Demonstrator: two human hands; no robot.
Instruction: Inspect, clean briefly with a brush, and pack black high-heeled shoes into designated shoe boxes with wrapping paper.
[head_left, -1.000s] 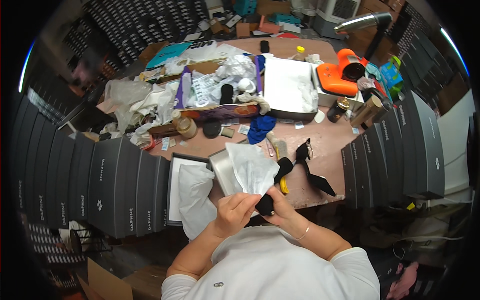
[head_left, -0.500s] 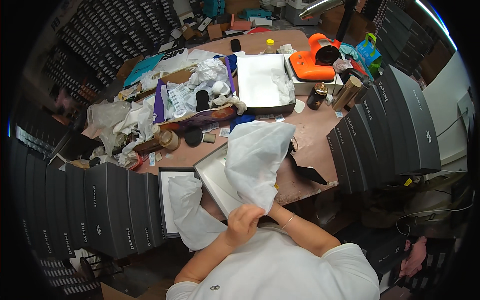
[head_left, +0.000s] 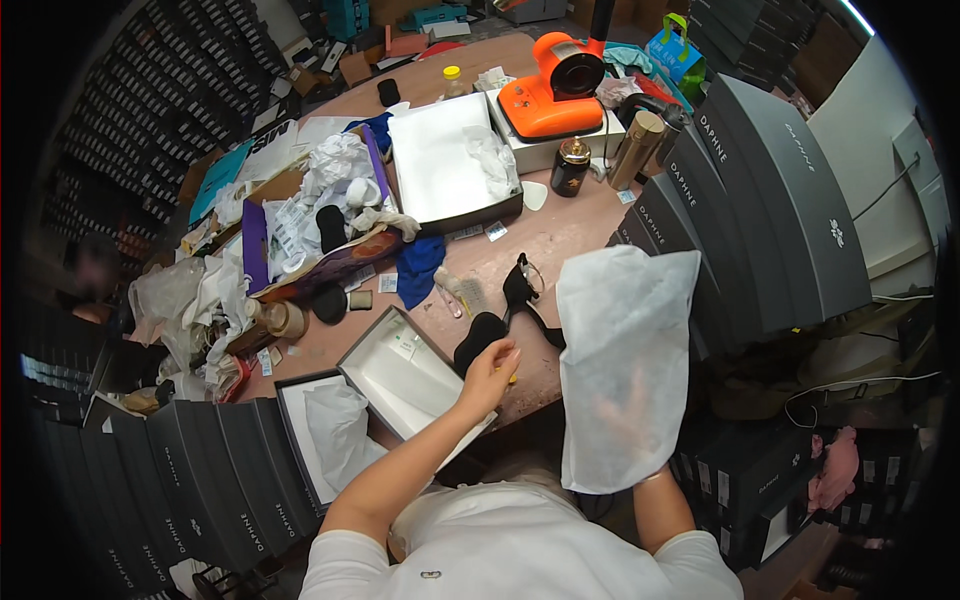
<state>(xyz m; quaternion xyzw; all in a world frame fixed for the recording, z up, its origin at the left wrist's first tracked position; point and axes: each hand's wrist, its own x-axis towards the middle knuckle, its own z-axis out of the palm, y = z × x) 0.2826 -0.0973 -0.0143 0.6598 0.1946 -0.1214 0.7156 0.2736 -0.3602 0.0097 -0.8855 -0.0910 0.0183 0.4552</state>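
Note:
My right hand (head_left: 630,408) is inside a white dust bag (head_left: 625,320), its spread fingers showing faintly through the thin cloth. The bag hangs upright over the wrist, right of the table's near edge. My left hand (head_left: 488,378) is off the bag, fingers stretched out beside a black shoe (head_left: 480,338); whether they touch it I cannot tell. More black footwear with a strap (head_left: 520,285) lies just beyond, partly hidden by the bag. Left of the hand sits an open shoebox tray (head_left: 400,365) with a pale lining.
Dark shoeboxes are stacked at right (head_left: 770,200) and lower left (head_left: 215,480). One box holds white cloth (head_left: 335,425). A purple-edged carton (head_left: 255,245) of crumpled paper, a lined box (head_left: 440,160), an orange machine (head_left: 550,105) and a gold flask (head_left: 635,150) occupy the table.
The left hand has let go of the bag and moved to the black shoe. The right hand has carried the bag rightward. The view has shifted, and the footwear shows more fully.

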